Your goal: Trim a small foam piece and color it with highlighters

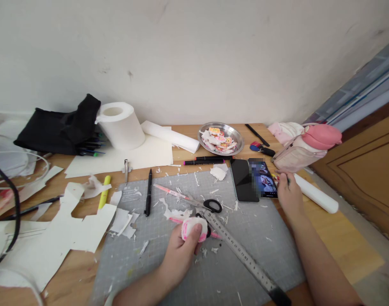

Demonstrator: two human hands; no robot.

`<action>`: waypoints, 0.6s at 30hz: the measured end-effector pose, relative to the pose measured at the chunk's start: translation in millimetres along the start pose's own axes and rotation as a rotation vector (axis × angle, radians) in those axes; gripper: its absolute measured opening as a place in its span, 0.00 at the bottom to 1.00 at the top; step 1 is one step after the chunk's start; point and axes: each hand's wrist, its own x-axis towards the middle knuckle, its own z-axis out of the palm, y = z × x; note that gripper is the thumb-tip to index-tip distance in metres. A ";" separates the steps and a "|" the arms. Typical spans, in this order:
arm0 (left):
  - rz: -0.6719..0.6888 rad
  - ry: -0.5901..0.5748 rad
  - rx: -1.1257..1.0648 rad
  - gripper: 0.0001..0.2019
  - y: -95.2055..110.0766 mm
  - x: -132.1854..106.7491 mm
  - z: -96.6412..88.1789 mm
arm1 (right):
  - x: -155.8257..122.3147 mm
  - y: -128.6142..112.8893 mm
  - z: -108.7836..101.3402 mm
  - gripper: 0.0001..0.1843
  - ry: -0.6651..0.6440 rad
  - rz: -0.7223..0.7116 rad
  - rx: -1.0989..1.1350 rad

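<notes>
My left hand (181, 250) is over the grey cutting mat (261, 250), closed round a small white and pink paper piece (191, 227). Black-handled scissors (210, 206) and a metal ruler (242, 255) lie just beside it. My right hand (288, 193) reaches to the right side of the table, its fingers bent and touching the edge of a phone with a lit screen (264, 178). A second, dark phone (243, 180) lies next to that one.
A metal dish of pink cut-outs (220, 139), a toilet roll (120, 125), a black pouch with markers (60, 127), a pink-lidded bottle (304, 146), paper rolls, pens and many white paper scraps (63, 229) cover the wooden table. The wall stands behind.
</notes>
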 end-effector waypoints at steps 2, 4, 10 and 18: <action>-0.003 -0.003 -0.005 0.29 0.1 -0.1 0.3 | -1.4 -0.9 -0.1 0.22 0.008 -0.023 0.000; 0.001 -0.005 -0.005 0.29 0.8 -0.1 0.7 | -2.8 -2.3 -0.7 0.22 0.005 -0.034 -0.001; 0.004 -0.005 -0.011 0.28 2.1 -0.5 1.1 | -3.7 -6.4 -2.6 0.23 0.029 -0.005 0.053; -0.009 -0.010 -0.015 0.29 2.4 0.1 1.5 | -6.1 -7.0 -0.5 0.25 -0.001 0.010 0.076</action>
